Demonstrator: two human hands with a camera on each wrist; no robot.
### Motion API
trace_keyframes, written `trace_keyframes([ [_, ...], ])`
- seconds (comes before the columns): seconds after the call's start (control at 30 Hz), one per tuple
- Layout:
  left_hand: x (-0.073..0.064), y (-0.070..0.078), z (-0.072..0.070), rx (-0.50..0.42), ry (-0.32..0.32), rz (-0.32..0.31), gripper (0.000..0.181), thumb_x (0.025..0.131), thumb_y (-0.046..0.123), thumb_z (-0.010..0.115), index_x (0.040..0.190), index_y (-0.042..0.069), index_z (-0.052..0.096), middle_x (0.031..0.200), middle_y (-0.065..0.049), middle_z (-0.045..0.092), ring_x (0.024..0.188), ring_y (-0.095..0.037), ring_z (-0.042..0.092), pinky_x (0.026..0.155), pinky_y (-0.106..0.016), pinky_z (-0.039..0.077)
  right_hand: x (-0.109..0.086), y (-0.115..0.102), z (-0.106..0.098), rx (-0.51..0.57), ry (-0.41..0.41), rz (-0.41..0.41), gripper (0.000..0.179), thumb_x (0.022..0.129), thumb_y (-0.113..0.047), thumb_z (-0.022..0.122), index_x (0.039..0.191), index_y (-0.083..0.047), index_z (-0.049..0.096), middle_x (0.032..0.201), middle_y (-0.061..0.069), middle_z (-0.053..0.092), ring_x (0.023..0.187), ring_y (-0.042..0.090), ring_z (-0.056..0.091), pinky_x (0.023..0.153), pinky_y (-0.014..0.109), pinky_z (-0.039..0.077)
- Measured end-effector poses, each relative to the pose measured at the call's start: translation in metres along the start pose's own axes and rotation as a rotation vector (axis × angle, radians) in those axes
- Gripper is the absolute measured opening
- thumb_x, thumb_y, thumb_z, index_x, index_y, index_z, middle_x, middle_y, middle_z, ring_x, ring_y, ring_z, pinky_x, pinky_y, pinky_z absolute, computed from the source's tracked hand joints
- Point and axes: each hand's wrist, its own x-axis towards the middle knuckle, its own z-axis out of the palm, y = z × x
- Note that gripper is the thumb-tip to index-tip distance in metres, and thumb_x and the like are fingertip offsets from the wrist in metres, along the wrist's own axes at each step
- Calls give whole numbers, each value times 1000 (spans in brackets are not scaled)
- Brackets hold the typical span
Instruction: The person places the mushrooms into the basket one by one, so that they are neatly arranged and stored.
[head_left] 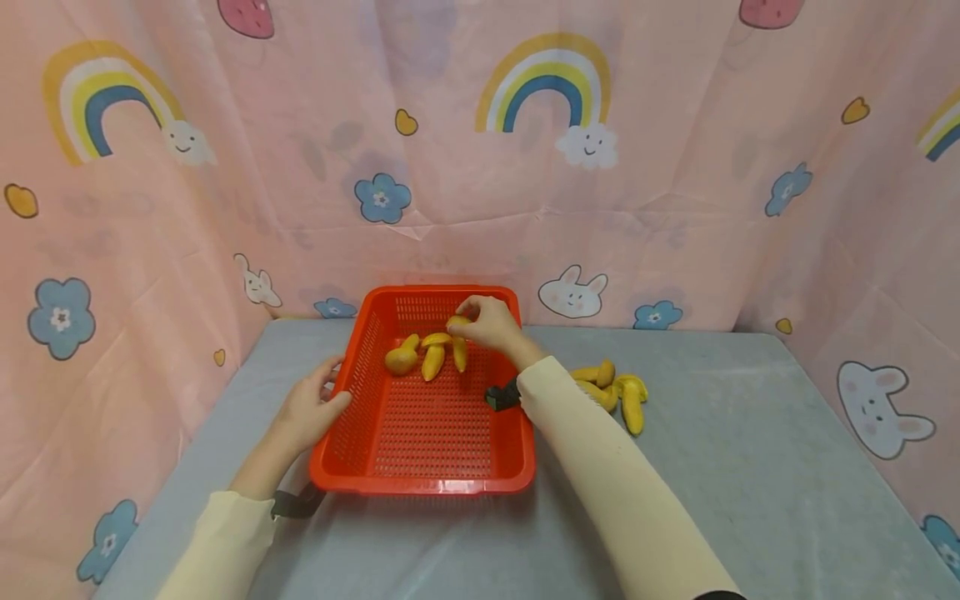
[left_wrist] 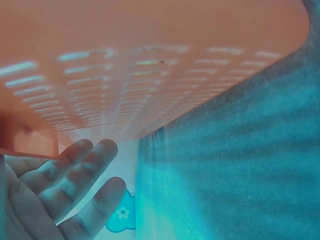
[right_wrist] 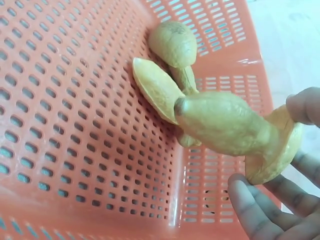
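The right forearm, in a cream sleeve (head_left: 607, 467), is slanting forward and inward across the right rim of a red basket (head_left: 420, 486). The right hand (head_left: 491, 327) is bending down at the wrist over the basket's far part, its thumb and fingers pinching the cap of a yellow mushroom (right_wrist: 220, 122) by the edge. The mushroom's stem is pointing into the basket, above or against two other mushrooms (head_left: 402, 359) lying there; whether it is touching them, I cannot tell. The left forearm is angling in from the near left, and the left hand (head_left: 306, 412) is resting beside the basket's left wall, fingers loosely extended and slightly spread, the thumb lying near the rim. How firmly the fingertips are meeting the plastic is unclear. Dark straps (head_left: 296, 504) are circling the wrists.

The basket is standing on a grey-blue table (head_left: 735, 467), and three more mushrooms (head_left: 632, 404) are lying close together to its right, partly hidden by the right sleeve. Behind and along both sides, a pink cloth (head_left: 465, 242) is hanging in soft creases, showing rainbows (head_left: 551, 58), smiling clouds, rabbits, hearts and blue flowers (head_left: 382, 198)
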Motion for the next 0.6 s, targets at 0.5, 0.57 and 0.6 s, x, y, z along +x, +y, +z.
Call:
trace_keyframes([
  [0.5, 2, -4, 1, 5, -3, -4, 62, 91, 13, 54, 148, 0, 32, 124, -25, 56, 88, -25, 67, 69, -36, 58, 7, 3, 11, -7, -30, 82, 33, 88, -23, 67, 115, -5, 61, 114, 12, 62, 99, 25, 58, 84, 36, 52],
  [0.57, 2, -3, 1, 6, 0, -4, 62, 90, 13, 54, 147, 0, 32, 123, -25, 56, 88, -25, 66, 68, -36, 58, 8, 3, 13, -30, -39, 95, 34, 88, -23, 67, 116, -5, 60, 116, 12, 62, 101, 25, 58, 86, 36, 52],
  [0.6, 2, -3, 1, 5, 1, -5, 62, 90, 13, 54, 147, 0, 32, 123, -25, 56, 88, -26, 66, 68, -36, 58, 9, 3, 14, -39, -45, 102, 34, 88, -23, 67, 116, -5, 60, 116, 13, 62, 101, 25, 59, 86, 36, 52],
])
